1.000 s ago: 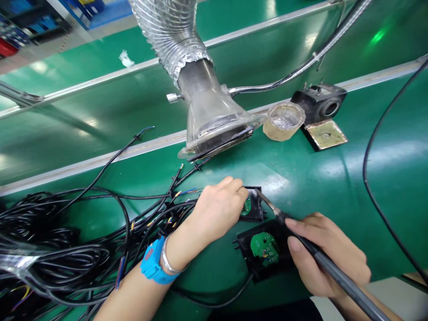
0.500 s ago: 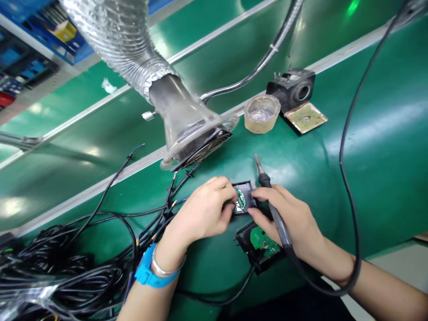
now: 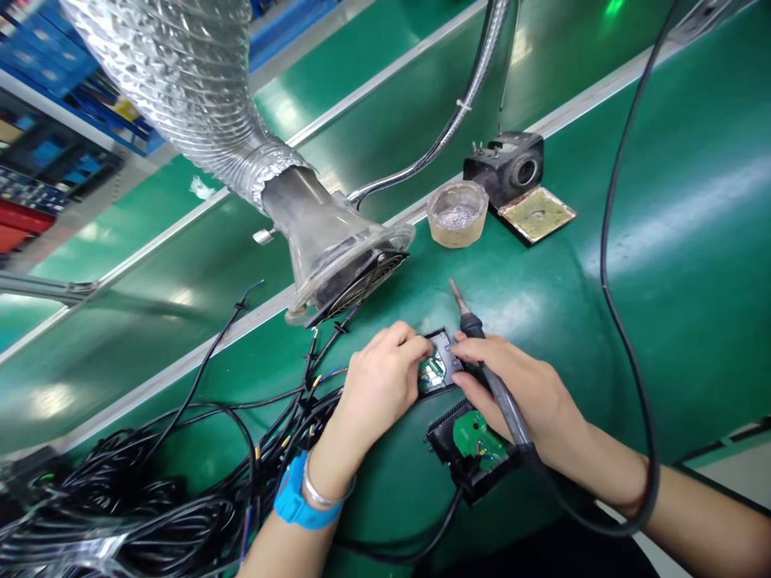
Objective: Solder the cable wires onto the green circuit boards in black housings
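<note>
My right hand (image 3: 530, 393) is closed around the handle of a soldering iron (image 3: 471, 325), its tip pointing up and away over the table. The thumb and forefinger of that hand also touch the right edge of a small black plastic case (image 3: 446, 347). A small green circuit board (image 3: 432, 371) lies inside this case. At the case's left side, my left hand (image 3: 382, 377) is closed with curled fingers gripping it; the fingertips are partly hidden. Just below lies a second black case (image 3: 442, 437) holding a green board (image 3: 475, 437) with thin wires, and a black cable runs from it.
A fume extractor hood (image 3: 343, 257) on a silver duct (image 3: 193, 96) hangs ahead of my left hand. Behind the iron stand a solder-flecked round tub (image 3: 458, 229) and an iron stand (image 3: 506, 168) with a sponge tray (image 3: 538, 215). Bundled black cables (image 3: 150, 514) cover the left.
My view has shifted slightly, so things sit a little differently in the picture. My left fingers have moved up along the case, showing more of the board. The right hand keeps its hold.
</note>
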Tool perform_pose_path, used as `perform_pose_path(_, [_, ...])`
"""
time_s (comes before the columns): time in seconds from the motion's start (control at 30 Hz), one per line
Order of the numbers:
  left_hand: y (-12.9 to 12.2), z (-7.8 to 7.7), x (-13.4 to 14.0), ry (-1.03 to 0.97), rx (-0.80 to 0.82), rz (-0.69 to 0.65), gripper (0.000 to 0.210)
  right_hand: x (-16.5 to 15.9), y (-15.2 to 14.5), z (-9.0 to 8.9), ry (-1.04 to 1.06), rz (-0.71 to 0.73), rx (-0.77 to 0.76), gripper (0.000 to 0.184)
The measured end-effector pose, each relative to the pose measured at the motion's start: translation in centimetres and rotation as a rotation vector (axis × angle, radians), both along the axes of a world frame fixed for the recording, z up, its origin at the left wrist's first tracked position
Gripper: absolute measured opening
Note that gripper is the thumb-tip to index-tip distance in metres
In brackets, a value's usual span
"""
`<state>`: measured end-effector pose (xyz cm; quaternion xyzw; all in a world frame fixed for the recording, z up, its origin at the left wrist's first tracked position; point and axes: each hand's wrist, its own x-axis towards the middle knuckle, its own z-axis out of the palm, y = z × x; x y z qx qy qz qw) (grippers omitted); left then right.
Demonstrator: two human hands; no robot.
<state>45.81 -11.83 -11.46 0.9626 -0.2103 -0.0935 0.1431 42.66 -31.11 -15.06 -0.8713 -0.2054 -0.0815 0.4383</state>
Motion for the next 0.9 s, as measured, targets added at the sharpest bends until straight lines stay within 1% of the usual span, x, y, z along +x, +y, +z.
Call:
perform_pose_path(0.17, [-0.3, -0.1, -0.2, -0.02, 0.049, 0.001, 0.025, 0.0, 0.0, 0.0, -0.008, 0.013, 0.035, 0.029])
perform_pose_path(0.23, [-0.2, -0.3, -0.3, -0.025, 0.021, 0.007, 0.025, -0.1, -0.3, 0.4, -0.075, 0.008, 0.034, 0.03])
perform_pose_path(0.33, [0.0, -0.5, -0.3, -0.022, -0.037, 0.033, 0.022, -0.8, -1.2, 1.4, -0.162, -0.002, 0.074, 0.039])
perform_pose_path(0.4, [0.1, -0.5, -0.3, -0.024, -0.054, 0.05, 0.021, -1.4, -1.8, 2.1, -0.154, -0.001, 0.118, 0.043])
perform_pose_path(0.5, [0.1, -0.6, -0.3, -0.03, -0.068, 0.061, 0.02, -2.0, -2.4, 2.7, -0.108, 0.019, 0.174, 0.039])
perform_pose_path(0.63, [0.1, -0.8, -0.4, -0.036, -0.08, 0.093, 0.02, -1.8, -2.2, 2.5, -0.057, 0.052, 0.26, 0.032])
perform_pose_path(0.7, [0.1, -0.8, -0.5, -0.037, -0.073, 0.107, 0.019, -1.5, -2.1, 2.2, -0.055, 0.071, 0.264, 0.029])
perform_pose_path(0.9, [0.0, -0.8, -0.7, -0.027, -0.063, 0.121, 0.019, -1.2, -2.1, 1.7, -0.076, 0.102, 0.27, 0.029])
